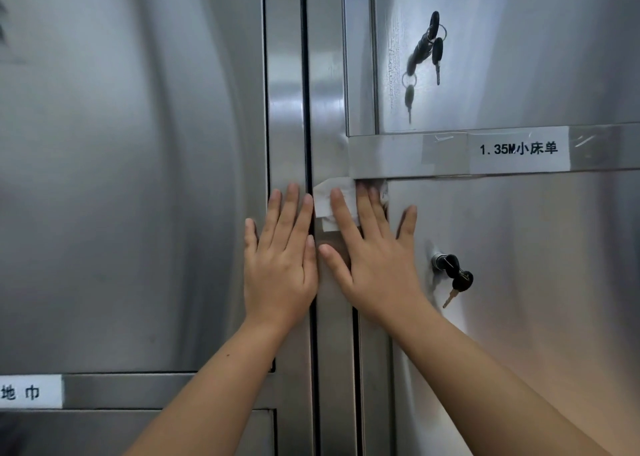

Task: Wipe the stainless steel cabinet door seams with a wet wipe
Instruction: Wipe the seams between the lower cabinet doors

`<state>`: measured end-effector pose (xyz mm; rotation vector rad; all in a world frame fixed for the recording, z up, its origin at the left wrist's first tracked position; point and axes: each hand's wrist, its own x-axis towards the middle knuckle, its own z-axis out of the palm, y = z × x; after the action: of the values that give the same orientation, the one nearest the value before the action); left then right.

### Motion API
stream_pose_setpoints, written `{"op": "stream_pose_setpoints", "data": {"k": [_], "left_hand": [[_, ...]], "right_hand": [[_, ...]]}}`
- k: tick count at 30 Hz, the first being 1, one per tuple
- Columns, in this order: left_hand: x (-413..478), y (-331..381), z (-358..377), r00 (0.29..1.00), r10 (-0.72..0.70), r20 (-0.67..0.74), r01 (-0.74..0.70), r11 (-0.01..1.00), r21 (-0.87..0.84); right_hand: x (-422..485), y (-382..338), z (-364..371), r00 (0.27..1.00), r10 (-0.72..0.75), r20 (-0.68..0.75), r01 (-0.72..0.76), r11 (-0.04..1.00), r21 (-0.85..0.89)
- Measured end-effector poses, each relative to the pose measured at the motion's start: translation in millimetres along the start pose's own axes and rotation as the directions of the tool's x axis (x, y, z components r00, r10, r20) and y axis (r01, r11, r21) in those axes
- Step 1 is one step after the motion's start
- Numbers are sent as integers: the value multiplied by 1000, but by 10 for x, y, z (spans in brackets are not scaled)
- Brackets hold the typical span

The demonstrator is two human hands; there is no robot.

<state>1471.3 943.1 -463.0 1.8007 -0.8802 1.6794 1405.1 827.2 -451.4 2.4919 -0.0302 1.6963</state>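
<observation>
The white wet wipe (323, 201) lies just right of the dark vertical door seam (306, 109), pressed flat under the right hand's (375, 265) straight, spread fingers. The left hand (280, 265) rests flat left of the seam, fingers straight. Keys (458, 277) hang in a lock near the right hand, on the brushed-steel cabinet door (536, 248).

Left cabinet door (121, 178): stainless steel, brushed, satin sheen with broad blurred reflections.
Upper right door (519, 57): same steel, streaked and smudged near its left edge.
Crossbar (388, 158): steel, smooth, duller.
Wet wipe (325, 199): thin white cloth-like sheet, crumpled, matt.
Label (518, 149): white paper, matt, beside a patch of glossy clear tape (445, 149).
Upper keys (437, 54): glossy black plastic heads, silvery metal ring.
Lower keys (462, 281): black plastic heads, one brass-coloured blade.
Lock cylinder (439, 258): bright polished metal.
</observation>
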Motion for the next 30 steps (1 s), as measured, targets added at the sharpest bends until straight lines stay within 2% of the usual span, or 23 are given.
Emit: {"op": "stream_pose_setpoints", "data": {"k": [5,10,14,20,30], "left_hand": [[3,-56,-35,999,46,11,-46,998,-32],[-79,-122,-55,993,112,41,-113,993,21],[-94,-121,-51,993,111,35,-113,993,36],[-87,-99,-71,994,102,43,-104,994,36],[-99,-107,-67,994,96,60,-97,995,26]], "right_hand": [[-185,-84,51,998,2,-61,-2,1000,-3],[-268,13,16,987,-138,-80,124,980,-156],[-3,44,-57,985,-169,-47,151,955,-255],[-163,63,40,978,-190,-85,176,972,-155],[-7,34,35,989,-139,-46,133,984,-121]]}}
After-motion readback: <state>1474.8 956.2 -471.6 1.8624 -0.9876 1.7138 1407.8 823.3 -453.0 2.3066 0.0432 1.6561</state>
